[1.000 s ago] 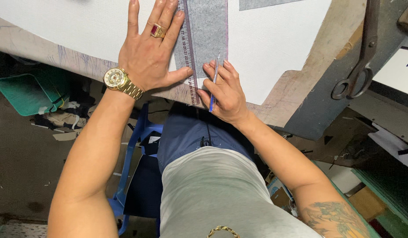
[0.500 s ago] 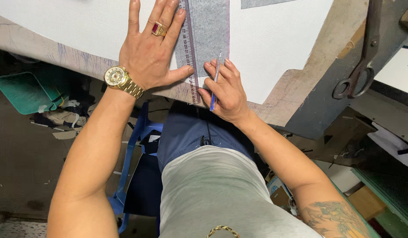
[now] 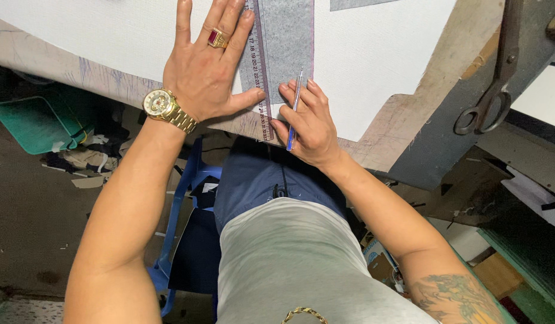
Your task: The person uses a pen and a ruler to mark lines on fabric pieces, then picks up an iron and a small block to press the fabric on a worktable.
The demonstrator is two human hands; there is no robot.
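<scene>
Two hands: ruler (image 3: 258, 72), pen (image 3: 294, 108)

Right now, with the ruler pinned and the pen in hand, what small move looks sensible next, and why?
Probably draw the pen along the grey strip. The left hand already presses flat on the ruler, steadying it, and the right hand has the pen tip at the strip's near end.
</scene>
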